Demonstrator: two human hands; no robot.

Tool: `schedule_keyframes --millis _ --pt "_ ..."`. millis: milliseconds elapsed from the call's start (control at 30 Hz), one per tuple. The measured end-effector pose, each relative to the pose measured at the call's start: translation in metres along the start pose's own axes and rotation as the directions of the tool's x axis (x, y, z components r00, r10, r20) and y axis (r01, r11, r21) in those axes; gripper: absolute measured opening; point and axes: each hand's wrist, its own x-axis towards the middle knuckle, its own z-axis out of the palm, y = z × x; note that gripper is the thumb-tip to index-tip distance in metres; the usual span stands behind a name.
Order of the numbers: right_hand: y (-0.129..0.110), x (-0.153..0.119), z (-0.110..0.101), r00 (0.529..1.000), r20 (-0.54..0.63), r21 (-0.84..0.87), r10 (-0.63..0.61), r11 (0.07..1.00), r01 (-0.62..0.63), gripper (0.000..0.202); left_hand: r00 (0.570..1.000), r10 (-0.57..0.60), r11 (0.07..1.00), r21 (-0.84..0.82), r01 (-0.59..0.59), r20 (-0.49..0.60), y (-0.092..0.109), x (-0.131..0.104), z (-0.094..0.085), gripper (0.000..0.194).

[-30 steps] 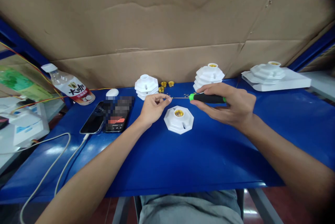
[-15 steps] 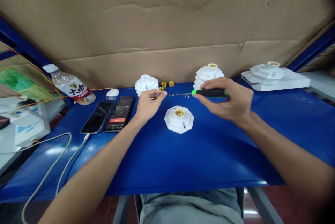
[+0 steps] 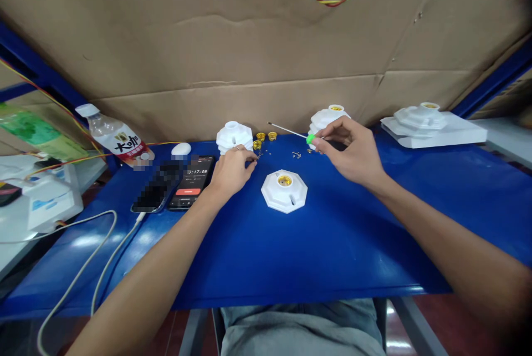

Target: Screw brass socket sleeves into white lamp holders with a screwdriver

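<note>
A screwdriver (image 3: 291, 131) with a green-and-black handle is held in my right hand (image 3: 351, 151), its shaft pointing left and slightly up. My left hand (image 3: 233, 170) is down at the table with its fingertips together beside small metal pieces; whatever is between them is too small to make out. In front of both hands a white octagonal lamp holder (image 3: 276, 196) with a gold threaded socket lies on the blue table. Gold threaded rings (image 3: 272, 136) sit behind my left hand. Tiny screws (image 3: 296, 154) lie scattered between the hands.
Stacked white lamp bases (image 3: 233, 136) stand behind my left hand, another stack (image 3: 324, 117) behind my right. More bases (image 3: 419, 118) rest on a white box (image 3: 457, 135) at the right. Two phones (image 3: 193, 181), a white case (image 3: 181, 149), a bottle (image 3: 118, 140) and a cable (image 3: 108, 245) are at the left.
The screwdriver tip has swung up, away from my left hand. My left hand has moved slightly left and down, turning palm down. The lamp holder has stayed in place.
</note>
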Motion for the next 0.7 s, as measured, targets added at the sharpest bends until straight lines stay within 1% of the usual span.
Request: schedule_keyframes --millis 33,100,167,233,333,400,533,700 --pt "-0.003 -0.003 0.001 0.999 0.027 -0.003 0.027 1.0 -0.027 0.026 1.0 -0.003 1.0 0.014 0.003 0.016 0.001 0.0 -0.001 0.023" --pt "-0.009 -0.007 0.003 0.997 0.061 -0.017 0.038 0.999 -0.037 0.022 0.999 -0.01 1.0 0.023 0.01 0.036 0.003 -0.001 -0.001 0.025" --pt "-0.013 -0.01 0.003 0.995 0.094 -0.059 0.024 0.998 -0.018 0.023 0.999 -0.011 1.0 0.014 0.01 0.039 0.004 -0.002 0.0 0.026" --pt "-0.015 -0.012 0.004 0.985 0.171 -0.12 0.031 0.993 -0.01 0.028 0.999 -0.006 1.0 0.0 0.006 0.031 0.004 -0.002 0.002 0.026" --pt "-0.013 -0.013 0.008 0.942 0.326 -0.159 0.084 0.987 -0.032 0.043 1.0 0.008 0.999 -0.04 -0.007 0.021 0.005 -0.002 0.004 0.023" --pt "-0.012 -0.014 0.011 0.903 0.412 -0.144 0.122 0.987 -0.067 0.046 0.999 0.015 0.998 -0.065 -0.013 0.031 0.007 -0.002 0.004 0.021" --pt "-0.013 -0.017 0.017 0.835 0.527 -0.13 0.158 0.986 -0.104 0.037 0.998 0.003 0.998 -0.057 0.0 0.064 0.008 -0.002 0.005 0.019" --pt "-0.018 -0.02 0.019 0.777 0.602 -0.14 0.186 0.982 -0.126 0.03 0.999 -0.001 0.999 -0.041 0.002 0.047 0.008 -0.002 0.008 0.017"
